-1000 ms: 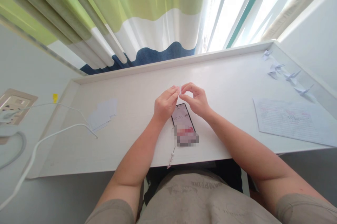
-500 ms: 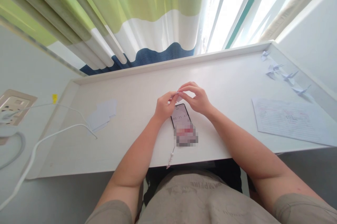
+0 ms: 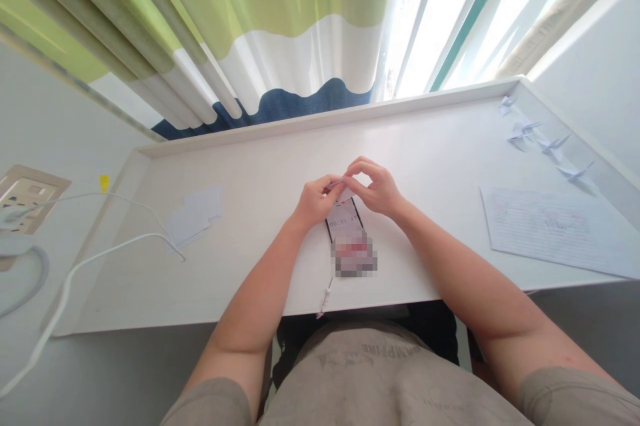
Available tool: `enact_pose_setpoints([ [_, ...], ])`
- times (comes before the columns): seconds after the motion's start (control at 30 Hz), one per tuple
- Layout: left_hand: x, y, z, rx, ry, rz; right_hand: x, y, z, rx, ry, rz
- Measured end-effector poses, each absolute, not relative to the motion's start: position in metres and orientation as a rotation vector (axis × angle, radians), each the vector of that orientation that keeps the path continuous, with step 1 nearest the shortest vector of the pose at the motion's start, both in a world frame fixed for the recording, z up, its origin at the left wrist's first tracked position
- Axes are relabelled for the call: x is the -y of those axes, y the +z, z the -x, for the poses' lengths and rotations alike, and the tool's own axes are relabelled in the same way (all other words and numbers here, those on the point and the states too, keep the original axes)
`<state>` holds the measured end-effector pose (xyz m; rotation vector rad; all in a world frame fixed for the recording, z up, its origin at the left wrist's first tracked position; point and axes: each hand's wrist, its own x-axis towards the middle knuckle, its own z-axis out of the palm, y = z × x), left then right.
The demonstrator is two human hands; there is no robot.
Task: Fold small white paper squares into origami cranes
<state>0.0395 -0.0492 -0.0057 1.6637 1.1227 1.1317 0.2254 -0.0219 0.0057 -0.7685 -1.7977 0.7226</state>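
Observation:
My left hand (image 3: 313, 203) and my right hand (image 3: 376, 187) meet above the middle of the white desk (image 3: 260, 266). Both pinch a small folded piece of white paper (image 3: 340, 189) between thumbs and fingertips. Most of the paper is hidden by my fingers. Right under my hands lies a phone (image 3: 349, 239) with a running timer on its screen.
A loose stack of small white paper squares (image 3: 195, 217) lies to the left. Several folded paper cranes (image 3: 543, 139) line the far right edge, with a written sheet (image 3: 555, 229) in front of them. White cables (image 3: 90, 253) and a wall socket (image 3: 23, 196) are at the left. Curtains hang behind.
My hands have come closer together and dropped slightly toward the phone. The paper piece has been folded tighter between my fingertips.

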Motion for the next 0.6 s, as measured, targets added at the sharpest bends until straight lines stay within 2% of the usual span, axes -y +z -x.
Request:
enact_pose_setpoints([
  [0.3, 0.0477, -0.0054, -0.0478, -0.998, 1.021, -1.324, 0.0209, 0.0045, -0.2222, 1.439, 1.18, 0.933],
  [0.6, 0.0464, 0.001, -0.0445, -0.907, 1.026, -1.244, 0.024, 0.0095, -0.2213, 1.425, 1.203, 0.921],
])
